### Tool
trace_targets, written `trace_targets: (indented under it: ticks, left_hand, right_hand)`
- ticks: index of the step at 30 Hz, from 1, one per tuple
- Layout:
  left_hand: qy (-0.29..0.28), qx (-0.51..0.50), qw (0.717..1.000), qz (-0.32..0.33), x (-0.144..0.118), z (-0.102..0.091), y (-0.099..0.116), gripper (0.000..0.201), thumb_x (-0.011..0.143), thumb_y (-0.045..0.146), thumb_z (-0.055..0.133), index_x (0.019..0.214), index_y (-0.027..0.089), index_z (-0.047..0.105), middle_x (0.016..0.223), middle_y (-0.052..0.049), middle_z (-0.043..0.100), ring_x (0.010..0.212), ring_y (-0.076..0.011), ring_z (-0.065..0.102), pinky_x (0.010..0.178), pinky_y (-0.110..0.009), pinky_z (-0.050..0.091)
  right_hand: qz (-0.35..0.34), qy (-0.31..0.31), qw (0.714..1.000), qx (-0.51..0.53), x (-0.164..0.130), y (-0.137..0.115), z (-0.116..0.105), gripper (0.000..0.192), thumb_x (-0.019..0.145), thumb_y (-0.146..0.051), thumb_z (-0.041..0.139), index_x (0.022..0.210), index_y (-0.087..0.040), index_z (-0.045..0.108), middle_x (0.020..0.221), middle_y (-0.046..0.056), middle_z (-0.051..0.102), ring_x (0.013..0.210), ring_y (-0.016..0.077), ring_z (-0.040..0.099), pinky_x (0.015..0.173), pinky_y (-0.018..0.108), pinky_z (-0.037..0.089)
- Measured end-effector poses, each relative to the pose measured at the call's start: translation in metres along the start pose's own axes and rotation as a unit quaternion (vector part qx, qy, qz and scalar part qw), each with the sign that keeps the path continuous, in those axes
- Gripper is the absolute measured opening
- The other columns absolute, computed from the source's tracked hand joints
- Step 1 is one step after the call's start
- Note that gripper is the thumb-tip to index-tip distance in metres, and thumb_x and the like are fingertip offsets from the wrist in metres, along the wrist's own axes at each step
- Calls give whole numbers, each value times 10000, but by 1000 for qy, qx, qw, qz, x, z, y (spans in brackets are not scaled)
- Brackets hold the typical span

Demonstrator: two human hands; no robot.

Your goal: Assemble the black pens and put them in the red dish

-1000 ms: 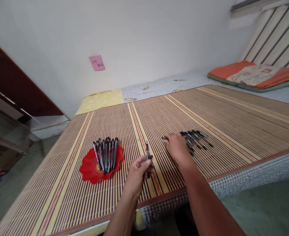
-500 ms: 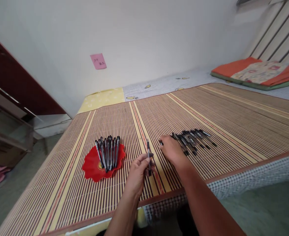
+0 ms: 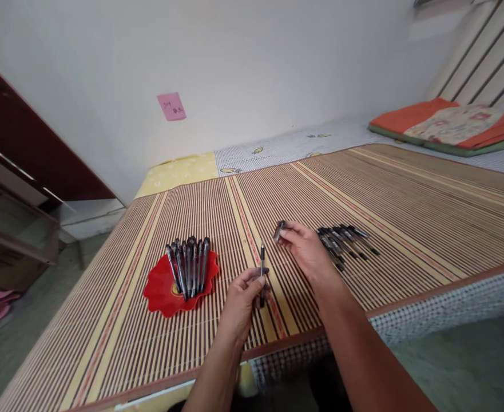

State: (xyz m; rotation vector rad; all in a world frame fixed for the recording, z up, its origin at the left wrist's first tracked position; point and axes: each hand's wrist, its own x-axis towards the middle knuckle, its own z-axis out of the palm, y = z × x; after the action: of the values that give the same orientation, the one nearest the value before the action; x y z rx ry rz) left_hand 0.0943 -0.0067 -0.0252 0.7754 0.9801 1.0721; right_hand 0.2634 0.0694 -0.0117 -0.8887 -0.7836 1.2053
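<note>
My left hand (image 3: 242, 300) holds an uncapped black pen (image 3: 262, 264) upright above the striped bamboo mat (image 3: 406, 200). Just right of it, my right hand (image 3: 306, 250) is lifted off the mat and pinches a small dark pen cap (image 3: 278, 230). A loose row of several black pens (image 3: 346, 238) lies on the mat right behind my right hand. To the left, a red wavy-edged plate (image 3: 159, 292) carries several capped black pens (image 3: 188, 265) side by side.
The mat covers a bed against a white wall with a pink sticky note (image 3: 171, 106). An orange folded cushion (image 3: 449, 126) lies at the far right. Dark wooden furniture (image 3: 15, 149) stands at the left, with floor below the bed's near edge.
My right hand has left the pile of pens, risen off the mat and come toward the left hand with a cap between its fingers. The left hand has kept its pen nearly still.
</note>
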Motion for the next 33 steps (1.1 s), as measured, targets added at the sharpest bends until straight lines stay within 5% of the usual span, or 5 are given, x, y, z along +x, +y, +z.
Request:
trace_targets:
  ticks: [16, 33]
  left_hand:
    - [-15, 35, 999, 12, -1, 2, -2, 387, 671, 347, 853, 972, 137, 730, 725, -17, 680, 526, -85, 557, 467, -198, 296]
    - [-20, 35, 998, 38, -3, 3, -1, 389, 699, 352, 840, 996, 129, 726, 779, -34, 696, 560, -85, 544, 495, -194, 334]
  right_hand:
    - [43, -49, 994, 84, -8, -10, 7, 226, 655, -239, 811, 842, -219, 686, 856, -1, 695, 811, 152, 639, 839, 329, 518]
    - [79, -166, 983, 10, -15, -11, 8, 187, 729, -264, 782, 902, -209, 737, 873, 4, 702, 761, 132, 630, 792, 296, 515]
